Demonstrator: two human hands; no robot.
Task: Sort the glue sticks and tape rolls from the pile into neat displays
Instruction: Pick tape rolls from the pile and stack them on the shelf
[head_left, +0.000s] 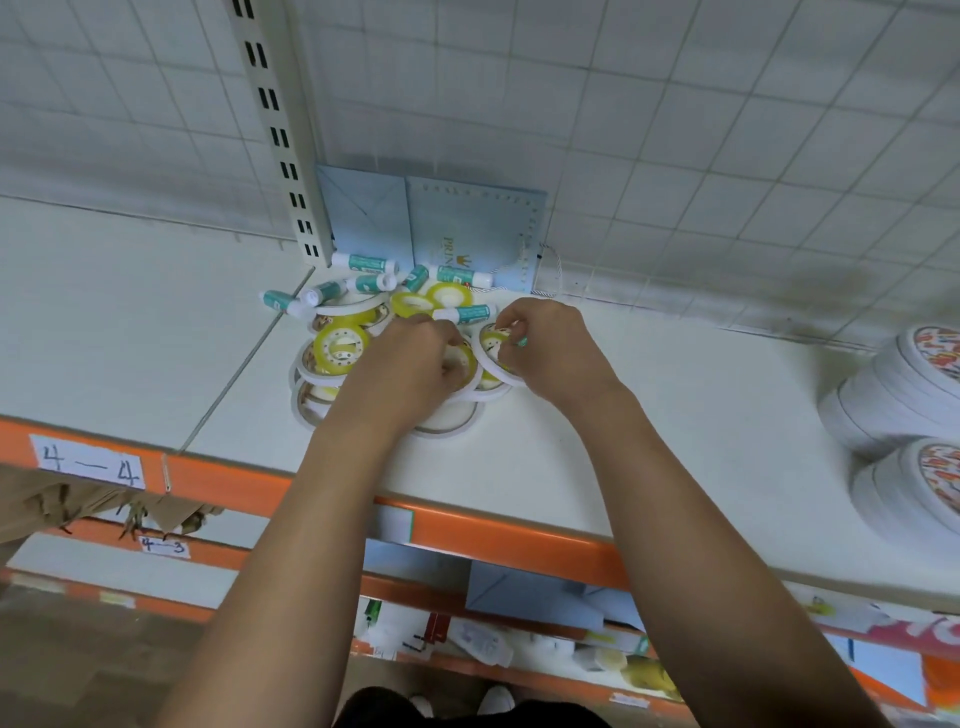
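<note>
A pile of tape rolls (340, 349) and teal-and-white glue sticks (363, 261) lies on the white shelf (597, 447). The rolls are yellow-clear or thin and white; the glue sticks lie along the pile's far side. My left hand (410, 364) is in the middle of the pile, fingers curled down onto a yellow roll (465, 361). My right hand (550, 348) grips a thin white tape roll (493, 371) at the pile's right, with a small teal piece at the fingertips. What my left fingers hold is partly hidden.
A light blue gift bag (467, 228) leans on the tiled back wall behind the pile. A slotted upright post (280, 140) stands at the back left. Stacks of wide white tape rolls (904, 395) stand at the right. The orange shelf edge (260, 483) carries a "4-4" label.
</note>
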